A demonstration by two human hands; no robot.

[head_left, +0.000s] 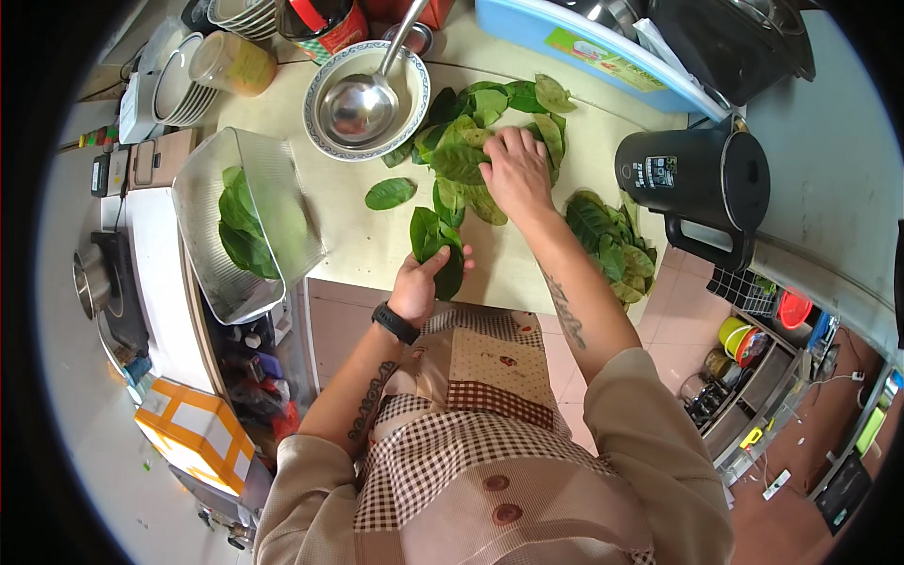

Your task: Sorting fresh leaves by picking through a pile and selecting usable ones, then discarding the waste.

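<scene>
Several green leaves (426,236) are gripped between the thumb and fingers of my left hand (421,279), near the table's front edge. My right hand (518,169) reaches down onto a loose pile of leaves (459,159), fingers bent; whether it pinches a leaf cannot be told. One single leaf (390,193) lies flat on the pale table (346,240), left of the pile. Another heap of leaves (613,244) sits at the right by the table edge. On the left stands a clear ribbed plastic bin (205,169) with green leaves (244,222) inside.
A patterned bowl (314,131) holding a steel ladle (359,109) stands behind the pile. A black electric kettle (696,176) is at the right. Along the back are a blue plastic tub (522,35), a jar (233,63) and stacked bowls (180,81).
</scene>
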